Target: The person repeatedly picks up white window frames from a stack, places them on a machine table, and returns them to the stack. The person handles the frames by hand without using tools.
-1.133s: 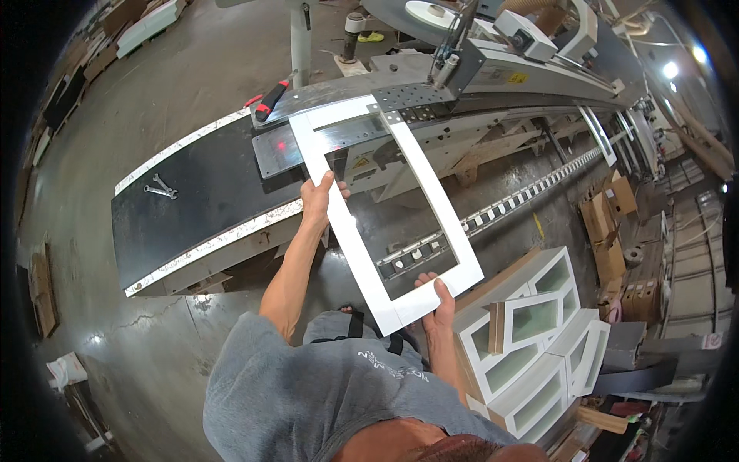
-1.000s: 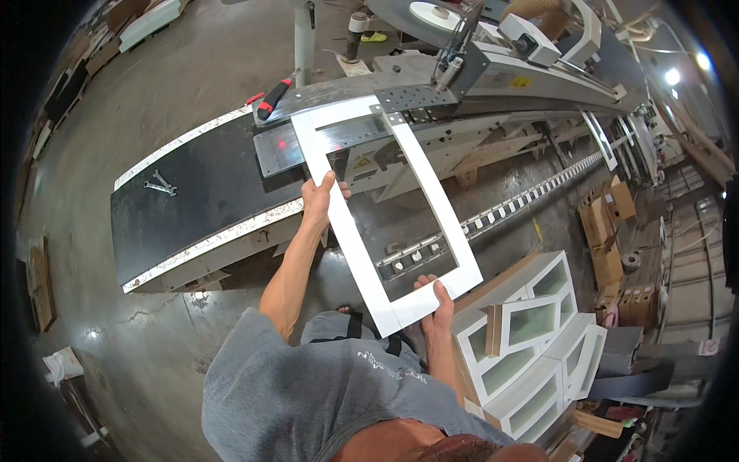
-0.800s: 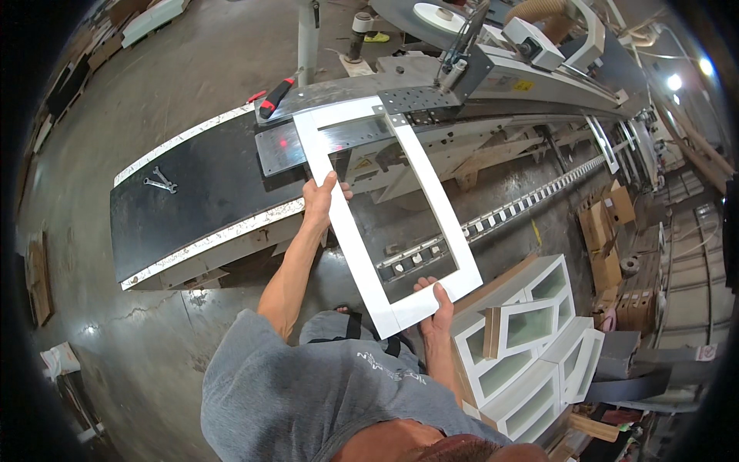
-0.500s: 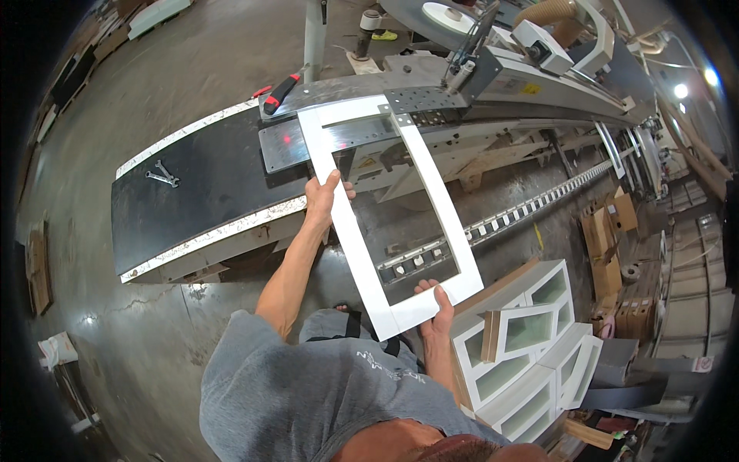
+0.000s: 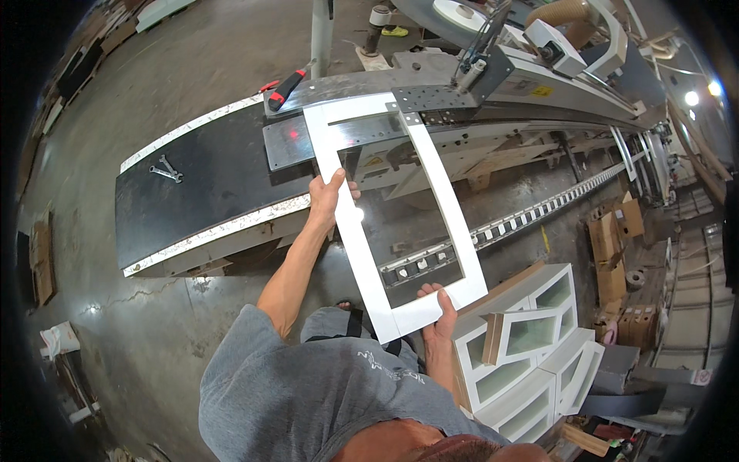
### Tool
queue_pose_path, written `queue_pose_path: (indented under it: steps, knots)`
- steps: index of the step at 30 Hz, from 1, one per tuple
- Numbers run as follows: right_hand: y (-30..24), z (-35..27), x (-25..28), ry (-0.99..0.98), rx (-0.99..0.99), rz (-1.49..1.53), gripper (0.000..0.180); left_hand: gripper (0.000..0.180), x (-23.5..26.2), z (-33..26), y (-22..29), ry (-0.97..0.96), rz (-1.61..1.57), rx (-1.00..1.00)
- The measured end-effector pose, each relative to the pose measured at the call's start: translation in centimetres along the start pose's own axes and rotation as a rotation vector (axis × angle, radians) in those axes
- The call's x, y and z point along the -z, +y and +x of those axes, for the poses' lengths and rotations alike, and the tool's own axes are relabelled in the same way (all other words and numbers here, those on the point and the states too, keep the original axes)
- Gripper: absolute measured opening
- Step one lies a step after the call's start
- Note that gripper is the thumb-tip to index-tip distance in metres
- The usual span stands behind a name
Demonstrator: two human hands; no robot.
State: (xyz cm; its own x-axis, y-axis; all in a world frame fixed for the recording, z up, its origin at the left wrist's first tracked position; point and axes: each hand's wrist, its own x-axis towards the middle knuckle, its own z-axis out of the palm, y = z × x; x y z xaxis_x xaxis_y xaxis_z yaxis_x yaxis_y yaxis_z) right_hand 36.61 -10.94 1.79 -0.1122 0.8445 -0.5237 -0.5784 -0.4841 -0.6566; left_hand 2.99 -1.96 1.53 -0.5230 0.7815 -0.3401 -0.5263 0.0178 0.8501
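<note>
**White frame being held over the machine bed**

The person is gripping a white rectangular frame (image 5: 396, 215) with 2 hands, holding it out flat above the floor and the machine. The left hand (image 5: 329, 199) is clamped on the frame's long left rail about midway along, thumb on top and fingers wrapped under, likely to steady the length. The right hand (image 5: 439, 312) is closed on the near short rail at its right corner, taking the weight of that end. The far end of the frame is lying over the grey metal plate (image 5: 339, 138) of the machine, beside the black conveyor belt (image 5: 208, 181) stretching to the left; whether it is touching the plate cannot be told.

On the belt's far left, 2 small wrenches (image 5: 166, 169) are lying. A red-handled tool (image 5: 285, 88) is resting at the far edge of the bed. To the near right, a stack of similar white frames (image 5: 539, 346) is sitting within reach of the right hand, probably placed there for easy pick-up.
</note>
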Motion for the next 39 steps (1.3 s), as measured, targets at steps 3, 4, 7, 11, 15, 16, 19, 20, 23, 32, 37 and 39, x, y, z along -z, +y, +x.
queue_pose_path:
  steps: [3,4,7,11,15,16,19,20,23,32,37,39]
  knots:
    - [-0.2,0.2,0.1,0.006,-0.014,0.009,0.036,0.030,0.1,0.4,-0.3,0.004,-0.003,0.013]
    - [-0.2,0.2,0.1,0.005,-0.012,0.009,0.036,0.030,0.1,0.5,-0.3,0.005,-0.004,0.019]
    - [-0.3,0.5,0.4,0.001,-0.004,0.007,0.036,0.031,-0.2,0.4,-0.3,-0.004,-0.002,0.010]
    - [-1.1,0.9,0.4,-0.010,0.005,0.014,0.035,0.032,-1.1,0.8,-0.5,-0.011,0.028,-0.001]
    - [-3.3,2.7,1.4,0.014,0.017,0.023,0.034,0.033,-3.9,1.9,-1.2,-0.015,0.027,0.007]
    - [-4.1,3.2,1.6,-0.010,0.025,0.051,0.034,0.032,-5.1,1.9,-1.4,-0.010,0.025,0.013]
    - [-6.5,5.2,2.9,-0.009,0.063,0.047,0.033,0.032,-8.4,2.6,-2.4,-0.022,0.048,-0.010]
    - [-7.4,5.9,3.3,-0.016,0.078,0.064,0.032,0.032,-9.6,3.0,-2.7,-0.020,0.046,-0.010]
    - [-9.6,8.3,4.7,0.006,0.098,0.018,0.031,0.031,-12.6,3.8,-3.7,-0.023,0.047,-0.014]
    - [-15.4,13.6,9.1,-0.026,0.133,0.095,0.033,0.032,-20.6,6.4,-7.5,-0.082,0.049,-0.039]
    - [-18.3,16.8,11.0,-0.020,0.195,0.219,0.049,0.026,-25.7,8.2,-9.3,-0.013,0.075,-0.013]
    - [-18.3,17.0,12.5,0.052,0.353,0.340,0.048,0.027,-26.8,9.5,-9.9,-0.036,0.086,-0.010]
